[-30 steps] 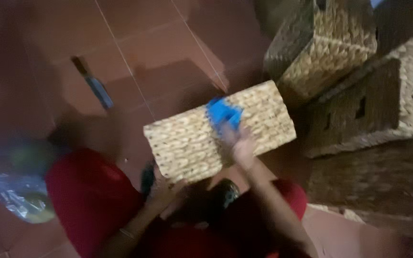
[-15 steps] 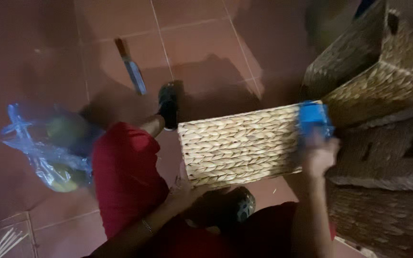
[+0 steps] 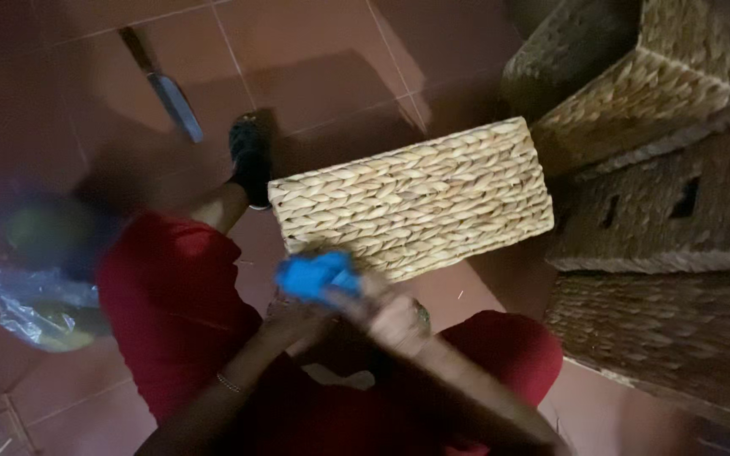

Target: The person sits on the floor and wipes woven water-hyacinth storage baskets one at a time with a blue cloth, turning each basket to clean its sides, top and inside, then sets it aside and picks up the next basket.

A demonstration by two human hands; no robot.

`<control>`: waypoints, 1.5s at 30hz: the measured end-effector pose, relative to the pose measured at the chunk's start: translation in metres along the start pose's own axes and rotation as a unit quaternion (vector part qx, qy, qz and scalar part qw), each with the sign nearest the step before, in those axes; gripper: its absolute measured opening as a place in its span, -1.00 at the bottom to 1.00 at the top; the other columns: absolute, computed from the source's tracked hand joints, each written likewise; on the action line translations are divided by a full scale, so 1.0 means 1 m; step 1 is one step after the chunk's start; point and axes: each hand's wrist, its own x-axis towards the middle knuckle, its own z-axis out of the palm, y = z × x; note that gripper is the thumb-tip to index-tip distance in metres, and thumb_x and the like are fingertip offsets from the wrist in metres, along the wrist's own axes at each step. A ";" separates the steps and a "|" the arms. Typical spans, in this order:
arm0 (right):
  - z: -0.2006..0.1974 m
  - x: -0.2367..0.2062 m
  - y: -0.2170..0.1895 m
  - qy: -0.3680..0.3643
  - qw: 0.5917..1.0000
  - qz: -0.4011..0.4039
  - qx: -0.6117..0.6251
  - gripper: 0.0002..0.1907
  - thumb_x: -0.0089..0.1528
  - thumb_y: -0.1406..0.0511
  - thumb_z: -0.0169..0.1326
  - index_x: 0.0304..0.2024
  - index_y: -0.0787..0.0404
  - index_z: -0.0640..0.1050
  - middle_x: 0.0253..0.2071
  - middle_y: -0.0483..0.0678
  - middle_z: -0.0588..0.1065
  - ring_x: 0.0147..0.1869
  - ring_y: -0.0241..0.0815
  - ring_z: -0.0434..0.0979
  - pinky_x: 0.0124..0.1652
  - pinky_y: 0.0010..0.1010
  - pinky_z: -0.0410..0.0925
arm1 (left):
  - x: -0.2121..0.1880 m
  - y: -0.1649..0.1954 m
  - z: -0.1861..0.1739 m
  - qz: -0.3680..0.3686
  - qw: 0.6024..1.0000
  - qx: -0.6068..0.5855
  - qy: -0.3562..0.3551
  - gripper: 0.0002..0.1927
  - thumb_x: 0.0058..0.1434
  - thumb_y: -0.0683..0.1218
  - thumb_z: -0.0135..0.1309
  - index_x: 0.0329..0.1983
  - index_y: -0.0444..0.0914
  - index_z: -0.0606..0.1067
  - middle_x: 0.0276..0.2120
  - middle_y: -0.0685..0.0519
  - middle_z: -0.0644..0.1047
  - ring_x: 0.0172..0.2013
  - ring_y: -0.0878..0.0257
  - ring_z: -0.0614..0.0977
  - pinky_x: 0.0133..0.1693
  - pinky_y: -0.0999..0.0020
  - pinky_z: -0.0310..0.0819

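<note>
Both hands are smeared by motion, so the edges of the fingers are hard to make out. The right hand (image 3: 390,317) seems curled around a blue cloth (image 3: 314,274), which bunches out beyond its fingertips at the near edge of the woven basket (image 3: 416,198) on the tiled floor (image 3: 314,51). The left hand (image 3: 293,321) sits just below the cloth; whether it grips anything I cannot tell. A knife (image 3: 166,93) lies well apart, and a plastic bag (image 3: 19,295) is cut off at the left.
</note>
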 end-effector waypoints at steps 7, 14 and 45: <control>0.099 -0.095 0.182 -0.130 0.894 0.406 0.139 -0.40 0.49 0.23 -0.12 0.56 0.05 0.08 -0.03 -0.02 0.45 -0.25 -0.20 0.55 -0.37 -0.42 0.41 | -0.007 0.025 -0.020 -0.006 0.977 -0.214 -0.009 0.29 -0.03 0.13 0.37 0.49 -0.23 -0.29 0.34 -0.18 0.26 0.26 -0.03 0.43 0.22 0.02 0.36; 0.094 -0.057 0.122 -0.117 0.888 0.398 0.197 -0.42 0.47 0.20 -0.07 0.53 0.04 0.17 -0.08 -0.04 0.41 -0.21 -0.23 0.54 -0.26 -0.33 0.50 | -0.019 0.037 -0.024 0.000 0.989 -0.144 0.032 0.38 -0.10 0.12 0.45 0.49 -0.28 -0.30 0.29 -0.22 0.28 0.23 -0.08 0.41 0.21 -0.02 0.34; 0.005 -0.002 -0.032 -0.009 0.921 0.107 0.374 -0.50 0.39 0.33 0.02 0.40 -0.02 0.39 0.06 -0.01 0.47 -0.17 -0.26 0.53 -0.40 -0.60 0.44 | -0.026 0.032 -0.020 0.024 0.979 -0.201 0.011 0.17 0.06 0.00 0.38 0.41 -0.39 -0.24 0.22 -0.29 0.33 0.18 -0.10 0.46 0.16 0.05 0.38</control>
